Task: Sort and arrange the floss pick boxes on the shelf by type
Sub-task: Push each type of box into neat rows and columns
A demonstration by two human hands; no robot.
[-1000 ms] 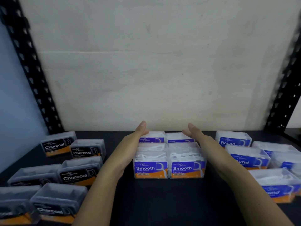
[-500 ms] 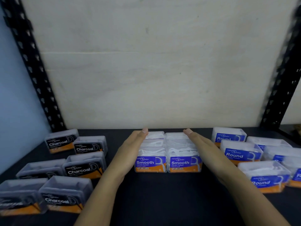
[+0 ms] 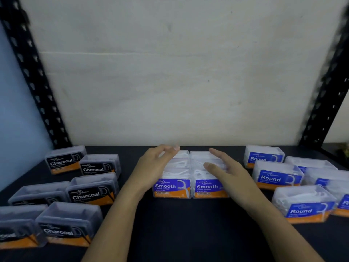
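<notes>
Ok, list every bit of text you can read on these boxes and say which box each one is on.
"Charcoal": on the black-labelled Charcoal boxes, left side of the shelf.
"Smooth": on the two front Smooth boxes, in the middle.
"Dental Flosser": under "Smooth" on those same two boxes.
"Round": on the blue-labelled Round boxes, right side.
All the smaller print on every label is too blurred to read.

Black-and-orange Charcoal boxes (image 3: 92, 193), blue-and-orange Smooth boxes (image 3: 171, 188) and Round boxes (image 3: 277, 178).

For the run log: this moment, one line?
left hand, right hand: open at Smooth boxes | Charcoal boxes left | Round boxes right
</notes>
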